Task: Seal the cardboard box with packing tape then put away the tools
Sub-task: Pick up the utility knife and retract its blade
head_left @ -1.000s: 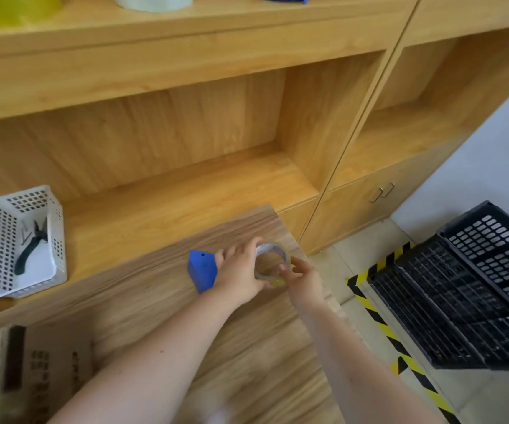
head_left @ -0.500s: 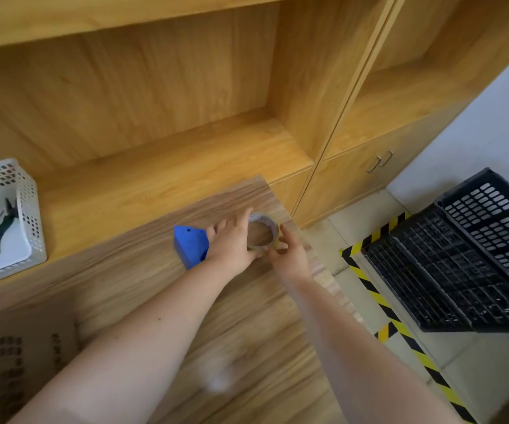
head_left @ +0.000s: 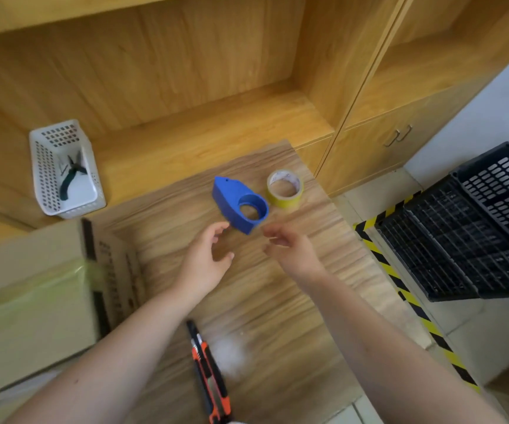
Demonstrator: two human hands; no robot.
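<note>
A yellow tape roll [head_left: 284, 188] lies flat on the wooden table [head_left: 277, 286] near its far edge. Just left of it rests a blue tape dispenser [head_left: 238, 203]. My left hand [head_left: 207, 258] hovers a little in front of the dispenser, fingers apart and empty. My right hand [head_left: 290, 246] is beside it, also empty with loosely curled fingers. The cardboard box [head_left: 32, 301] stands at the left, with yellowish tape across its top. An orange and black utility knife [head_left: 210, 374] lies on the table between my forearms.
A white perforated basket [head_left: 63, 169] holding pliers [head_left: 71, 175] sits on the low wooden shelf [head_left: 201, 133] behind the table. Black plastic crates [head_left: 476, 228] stand on the floor at the right, beside yellow-black hazard tape [head_left: 400, 289].
Both hands let go of the tape roll and drew back toward me. The roll now lies alone beside the dispenser. The view tilted down, revealing the box and the knife.
</note>
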